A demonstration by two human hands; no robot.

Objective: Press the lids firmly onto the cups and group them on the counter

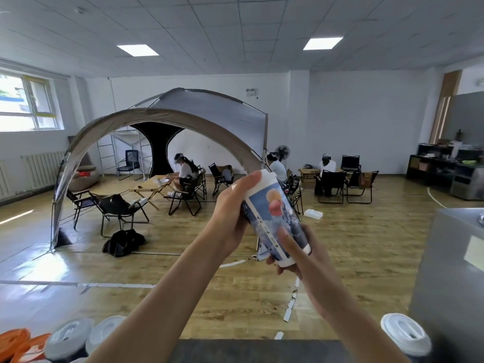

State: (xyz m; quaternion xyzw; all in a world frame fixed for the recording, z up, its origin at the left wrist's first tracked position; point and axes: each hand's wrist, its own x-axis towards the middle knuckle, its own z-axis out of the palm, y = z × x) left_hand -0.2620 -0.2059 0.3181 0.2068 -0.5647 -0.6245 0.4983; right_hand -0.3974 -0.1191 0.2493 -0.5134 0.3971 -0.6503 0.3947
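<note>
Low at the left edge, some orange things (18, 341) lie beside two lidded cups (68, 336), which stand close together near the dark counter (256, 351). They look already closed, so I judge the grouping has begun there.

Further right, the left hand (230, 213) is curled round the upper end of the printed cup (272, 221), with the thumb lying on the white lid (268, 178). The cup is held up in the air, tilted, well above the counter and not touching it. The right hand (311, 260) grasps its lower end, one finger across the printed side and the others under the base.

Whether the lid is fully seated, I cannot tell. The danger I see is that pressing on a tilted cup without support pushes one side of the lid down only, so the rim stays open on the far side. A hard squeeze could also dent the wall, or the base may slip from the fingers.

At the far right, another lidded cup (404, 336) stands alone, well apart from the pair
</note>
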